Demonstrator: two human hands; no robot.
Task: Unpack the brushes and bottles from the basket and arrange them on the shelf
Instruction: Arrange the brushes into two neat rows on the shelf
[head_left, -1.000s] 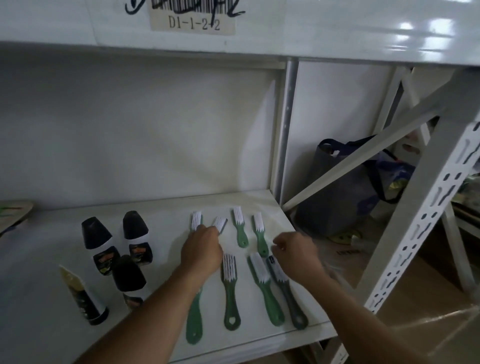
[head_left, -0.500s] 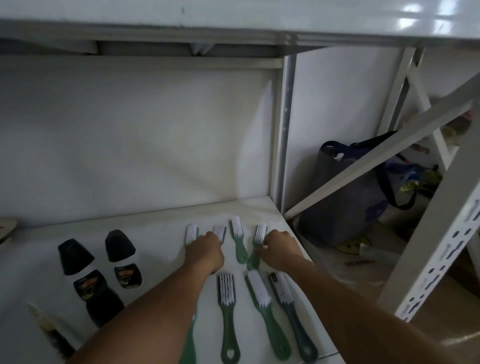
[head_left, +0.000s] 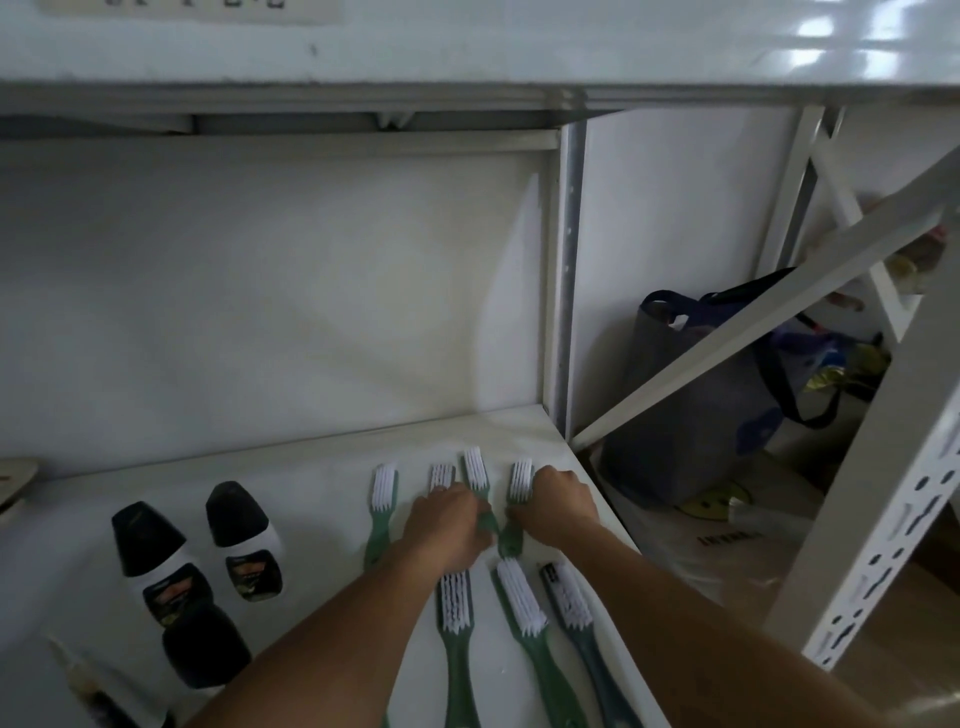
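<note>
Several green brushes with white bristles lie on the white shelf (head_left: 311, 457) in two rows. My left hand (head_left: 449, 525) rests over the handles of the second brush (head_left: 441, 475) and third brush (head_left: 475, 470) of the back row, fingers curled on them. My right hand (head_left: 558, 512) grips the handle of the rightmost back brush (head_left: 521, 480). The leftmost back brush (head_left: 383, 493) lies untouched. In the front row lie two green brushes (head_left: 456, 603) (head_left: 519, 597) and a dark blue one (head_left: 569, 597). Three black-capped bottles (head_left: 156, 556) (head_left: 241, 540) (head_left: 205, 644) stand at the left.
A thin tube (head_left: 88, 686) lies at the shelf's front left. A white upright post (head_left: 566, 270) marks the shelf's right end. Beyond it, a grey bag with dark straps (head_left: 691, 405) stands on the floor behind a diagonal brace (head_left: 769, 322). The shelf above (head_left: 467, 47) hangs low overhead.
My right hand moved forward and left from the front row onto the rightmost back brush. My left hand shifted right over the middle back brushes. The camera tilted and moved closer.
</note>
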